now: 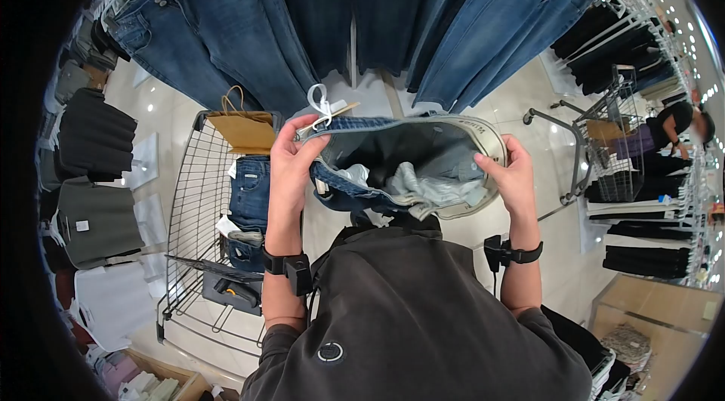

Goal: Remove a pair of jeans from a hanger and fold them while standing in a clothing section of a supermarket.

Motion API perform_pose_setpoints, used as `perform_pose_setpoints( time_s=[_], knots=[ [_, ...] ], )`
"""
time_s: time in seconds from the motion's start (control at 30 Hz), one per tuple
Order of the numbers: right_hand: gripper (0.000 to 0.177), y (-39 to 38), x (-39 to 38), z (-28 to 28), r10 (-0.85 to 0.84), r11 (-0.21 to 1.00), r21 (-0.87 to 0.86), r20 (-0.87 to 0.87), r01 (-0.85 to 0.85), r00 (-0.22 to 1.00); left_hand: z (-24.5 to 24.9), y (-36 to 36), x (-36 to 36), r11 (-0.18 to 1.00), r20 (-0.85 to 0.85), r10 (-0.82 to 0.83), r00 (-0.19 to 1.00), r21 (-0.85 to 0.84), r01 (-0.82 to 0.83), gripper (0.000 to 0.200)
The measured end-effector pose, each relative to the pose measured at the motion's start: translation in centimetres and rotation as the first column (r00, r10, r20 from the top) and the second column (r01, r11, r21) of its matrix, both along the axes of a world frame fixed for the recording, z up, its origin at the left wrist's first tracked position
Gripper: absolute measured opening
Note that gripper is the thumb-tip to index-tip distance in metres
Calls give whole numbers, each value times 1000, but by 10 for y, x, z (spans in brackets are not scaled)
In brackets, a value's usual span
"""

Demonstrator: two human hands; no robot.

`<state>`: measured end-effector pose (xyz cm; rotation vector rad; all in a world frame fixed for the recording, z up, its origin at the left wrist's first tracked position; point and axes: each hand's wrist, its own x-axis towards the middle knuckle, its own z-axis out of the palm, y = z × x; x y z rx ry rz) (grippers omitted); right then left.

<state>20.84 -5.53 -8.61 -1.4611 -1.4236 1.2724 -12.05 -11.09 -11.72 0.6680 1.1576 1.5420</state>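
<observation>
In front of my chest a pair of blue jeans (351,123) is held up by its waistband, which gapes so the pale pocket linings (438,183) inside show. My left hand (293,148) pinches the waistband at one side, thumb on the inner face. A white tag string (322,105) with a tan tag sticks up beside those fingers. On the other side my right hand (510,174) grips the waistband, thumb over the edge near a printed inner band. The jeans' legs hang down out of sight below the opening.
A wire shopping cart (198,174) with a brown paper bag (245,131) and folded jeans (249,193) stands at my left. Jeans (226,16) hang on a rack ahead. Dark shirts (98,133) hang far left. Another cart (596,137) and a person (672,133) are at right.
</observation>
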Motion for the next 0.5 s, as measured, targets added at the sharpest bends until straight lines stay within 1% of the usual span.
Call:
perform_pose_setpoints(
  time_s=[0.03, 0.07, 0.1, 0.13, 0.23, 0.33, 0.43, 0.5],
  knots=[
    [24, 2, 4, -6, -67, 993, 109, 185, 47, 980, 3, 1, 0, 1000, -31, 11, 999, -2, -11, 33],
    [23, 4, 10, -12, -152, 972, 223, 355, 74, 922, 7, 1, 0, 1000, -61, 22, 998, -4, -22, 33],
    [22, 7, 12, -15, -248, 938, 337, 503, 76, 828, 9, 3, 1, 999, -91, 33, 995, -5, -33, 32],
    [22, 10, 12, -17, -298, 876, 478, 436, 63, 849, 11, 4, 4, 998, -121, 63, 991, -15, -66, 32],
    [23, 7, 8, -6, -352, 829, 555, 432, 62, 830, 8, 5, 4, 1000, -285, 17, 958, -10, -21, 33],
    [25, 11, 20, -13, -251, 883, 470, 447, 14, 858, 17, 9, 11, 999, -324, 20, 946, 45, -5, 30],
    [26, 12, 24, -14, -224, 928, 368, 442, 52, 869, 30, 14, 20, 998, -335, 10, 942, 57, 10, 28],
    [24, 13, 24, -17, -238, 933, 346, 402, 93, 884, 34, 15, 24, 998, -339, -7, 941, 64, 30, 28]
  ],
)
